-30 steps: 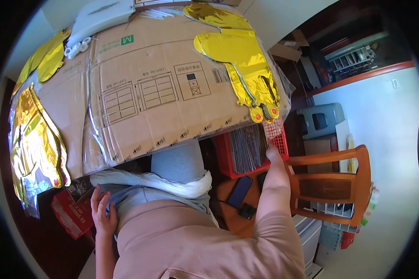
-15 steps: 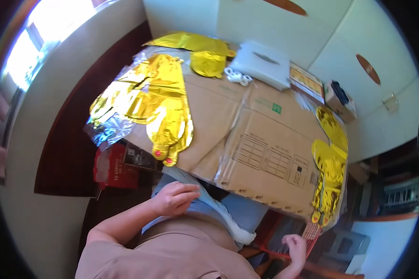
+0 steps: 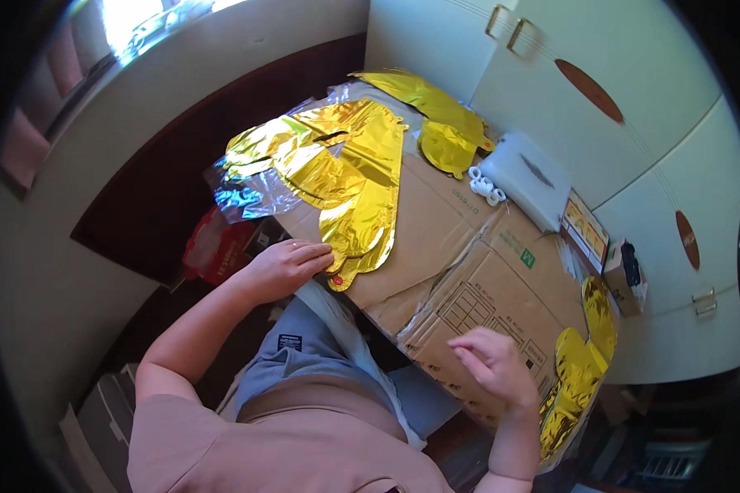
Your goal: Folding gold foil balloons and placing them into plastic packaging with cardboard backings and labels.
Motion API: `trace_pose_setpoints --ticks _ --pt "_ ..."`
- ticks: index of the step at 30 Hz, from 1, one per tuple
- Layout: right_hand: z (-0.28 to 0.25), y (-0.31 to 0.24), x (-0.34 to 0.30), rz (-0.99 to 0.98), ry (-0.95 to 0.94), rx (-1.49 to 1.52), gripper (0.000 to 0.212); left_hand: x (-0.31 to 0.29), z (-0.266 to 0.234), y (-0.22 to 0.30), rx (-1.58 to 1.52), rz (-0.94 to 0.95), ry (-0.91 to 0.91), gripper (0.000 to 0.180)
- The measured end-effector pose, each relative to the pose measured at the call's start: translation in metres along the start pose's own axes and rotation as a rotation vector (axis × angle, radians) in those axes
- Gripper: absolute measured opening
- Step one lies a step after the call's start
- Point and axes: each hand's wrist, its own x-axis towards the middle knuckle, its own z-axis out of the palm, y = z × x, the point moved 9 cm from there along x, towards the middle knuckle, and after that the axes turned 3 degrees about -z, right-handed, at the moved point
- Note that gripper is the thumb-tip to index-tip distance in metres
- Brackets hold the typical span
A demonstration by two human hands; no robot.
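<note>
My left hand (image 3: 294, 267) is at the near end of a stack of flat gold foil balloons (image 3: 360, 209). Its fingers close over one rounded tip, with the thumb hidden underneath; another tip with a red dot shows just beside the fingertips. Over the near right part of the cardboard (image 3: 436, 214), my right hand (image 3: 497, 366) hangs with loosely bent fingers and nothing visible in them. Right of that hand, more gold foil balloons (image 3: 577, 370) lie along the table's right edge.
Further gold foil pieces (image 3: 450, 146) lie at the back, beside small white rolls (image 3: 487, 187) and a white plastic case (image 3: 528, 177). Boxes (image 3: 625, 279) stand at the right by pale cabinets (image 3: 617, 49). A red bag (image 3: 214, 246) is below the left edge.
My left hand has moved forward onto the balloon tip. My right hand has risen from below the table edge to over the cardboard. The view has turned, shifting the table rightward.
</note>
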Motion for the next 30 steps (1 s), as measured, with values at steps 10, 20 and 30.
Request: trace_pose_setpoints --ticks 10,20,30 --pt "0.046 0.001 0.108 -0.22 0.054 -0.089 0.011 0.008 0.004 -0.044 -0.473 -0.366 -0.059 0.011" --pt "0.104 -0.008 0.176 -0.362 0.253 -0.294 0.032 0.024 0.036 -0.103 -0.707 -0.672 -0.393 0.031" --pt "0.11 0.018 0.191 0.109 0.1 0.008 0.088 0.026 0.043 -0.123 -1.028 -0.763 -0.42 0.029"
